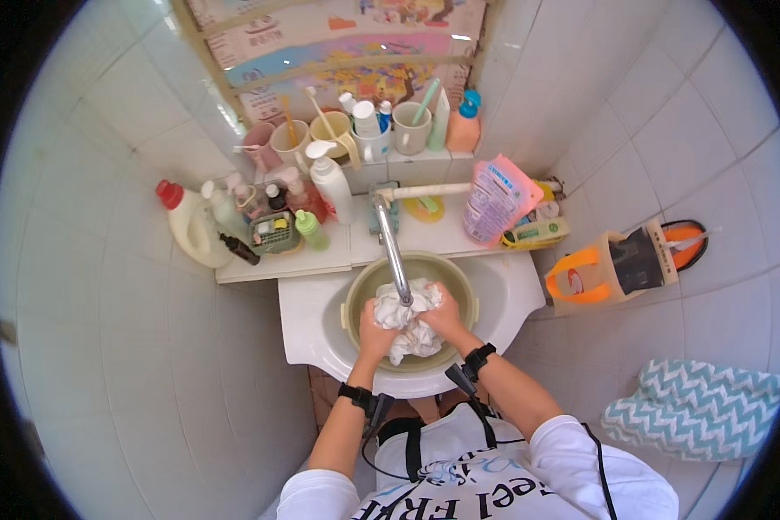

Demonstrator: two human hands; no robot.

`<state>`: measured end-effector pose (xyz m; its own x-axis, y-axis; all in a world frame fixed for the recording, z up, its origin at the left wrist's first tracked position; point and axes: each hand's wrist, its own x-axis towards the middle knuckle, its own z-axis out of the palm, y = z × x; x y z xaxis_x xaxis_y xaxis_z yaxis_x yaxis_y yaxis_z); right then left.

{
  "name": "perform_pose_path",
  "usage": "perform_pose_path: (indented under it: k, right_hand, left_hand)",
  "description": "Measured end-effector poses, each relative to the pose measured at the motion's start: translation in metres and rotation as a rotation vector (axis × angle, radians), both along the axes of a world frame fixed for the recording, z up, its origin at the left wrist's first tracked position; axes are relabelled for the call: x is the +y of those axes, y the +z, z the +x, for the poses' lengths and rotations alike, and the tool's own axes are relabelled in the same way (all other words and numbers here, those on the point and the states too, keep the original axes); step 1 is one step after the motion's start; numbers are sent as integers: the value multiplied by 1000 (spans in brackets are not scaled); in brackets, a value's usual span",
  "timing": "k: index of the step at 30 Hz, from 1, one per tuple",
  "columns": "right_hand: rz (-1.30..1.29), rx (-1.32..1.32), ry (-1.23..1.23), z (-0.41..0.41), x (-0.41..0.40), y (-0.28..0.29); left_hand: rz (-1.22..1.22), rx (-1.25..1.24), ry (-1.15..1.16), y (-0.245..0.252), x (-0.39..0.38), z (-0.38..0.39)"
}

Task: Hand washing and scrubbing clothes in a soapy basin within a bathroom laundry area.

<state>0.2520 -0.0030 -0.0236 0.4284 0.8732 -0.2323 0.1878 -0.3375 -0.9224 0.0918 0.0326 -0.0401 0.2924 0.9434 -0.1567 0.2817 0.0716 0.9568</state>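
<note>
A bunched white cloth (416, 338) is held between my two hands over a round beige plastic basin (357, 276). The basin stands in a white ceramic washbasin (510, 276). My left hand (377, 330) grips the cloth's left side, its fingers partly hidden in the folds. On the right side, my right hand (443, 314) clasps the same cloth. The chrome faucet spout (393, 253) reaches down over the cloth, its end in front of the fabric. Whether water is running cannot be told.
Behind the washbasin, a shelf holds a white pump bottle (331, 188), a red-capped jug (192, 227) and a pink refill pouch (499, 201). Cups with toothbrushes (411, 130) line the ledge above. At right are a hanging bag (591, 276) and a zigzag-patterned cloth (695, 409).
</note>
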Motion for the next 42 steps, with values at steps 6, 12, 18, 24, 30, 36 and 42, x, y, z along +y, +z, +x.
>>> perform_pose_path:
  k: [6, 12, 18, 24, 30, 36, 42]
  right_hand:
    - [187, 105, 79, 1, 10, 29]
    - [176, 120, 207, -1, 0, 28]
    - [227, -51, 396, -31, -34, 80]
    - [336, 134, 605, -114, -81, 111]
    - [427, 134, 933, -246, -165, 174]
    - [373, 272, 1296, -376, -316, 185]
    - [245, 415, 1483, -449, -428, 142]
  left_hand:
    - [-125, -268, 418, 54, -29, 25]
    - [-160, -356, 520, 25, -62, 22]
    - [-128, -372, 593, 62, -110, -13]
    - [87, -186, 687, 136, -187, -98]
    - [294, 40, 883, 191, -320, -208]
    - [288, -54, 1255, 200, -509, -288]
    - [262, -123, 1456, 172, -629, -334]
